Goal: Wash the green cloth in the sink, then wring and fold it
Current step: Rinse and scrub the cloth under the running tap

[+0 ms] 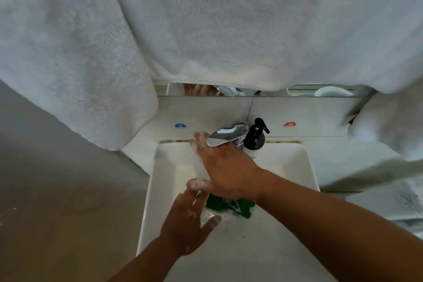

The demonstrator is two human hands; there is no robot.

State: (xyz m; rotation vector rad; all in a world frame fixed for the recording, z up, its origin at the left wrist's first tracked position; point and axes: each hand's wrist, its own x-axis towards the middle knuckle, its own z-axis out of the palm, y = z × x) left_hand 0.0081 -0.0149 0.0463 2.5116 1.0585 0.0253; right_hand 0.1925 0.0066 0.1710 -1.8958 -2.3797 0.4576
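Head view: nearest, the left hand (pixel 186 220) hangs over the white sink (pixel 160 167) with its fingers straight and spread and the thumb held out to the right. It holds nothing, and patches of foam cling to it. Just beyond it, the green cloth (pixel 229 206) lies crumpled and wet on the sink floor, partly hidden under the right wrist, with suds in the water beside it. The right hand (pixel 225 167) stretches over the basin, its foamy fingers straight and close together and its thumb splayed out to the left. Its fingertips reach under the lever of the chrome faucet (pixel 229 137); whether they touch it cannot be told. A black pump bottle (pixel 254 138) stands just right of the faucet. White towels (pixel 206 30) hang above.
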